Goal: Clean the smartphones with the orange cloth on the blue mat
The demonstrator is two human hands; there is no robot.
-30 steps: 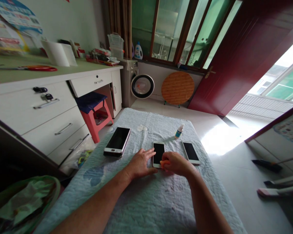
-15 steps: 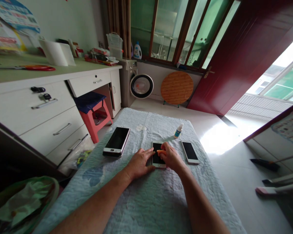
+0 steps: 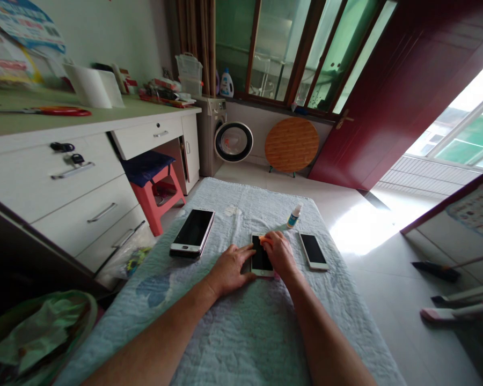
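Note:
A white-framed smartphone (image 3: 261,261) lies screen up on the quilted cloth (image 3: 241,327) in front of me. Against its left edge rests my left hand (image 3: 231,269), fingers spread and extended, steadying the phone. My right hand (image 3: 279,252) pinches a small orange cloth (image 3: 264,239) and presses it on the upper part of the screen, hiding the phone's right side. Beyond the right hand stands a small spray bottle (image 3: 293,216) with a white cap. Another white phone (image 3: 313,251) lies to the right. At the left, a larger phone (image 3: 193,230) sits on top of a dark one.
To the left is a white desk (image 3: 145,119) with drawers, and a pink stool (image 3: 156,193) under it. A waste basket (image 3: 89,316) stands at lower left. Farther off are a washing machine (image 3: 209,134) with its door open, a round folding table (image 3: 292,143) and a red door (image 3: 370,96).
My right hand has slid the orange cloth up the screen, away from me, uncovering more of the phone's lower part. The left hand and the phones have stayed in place.

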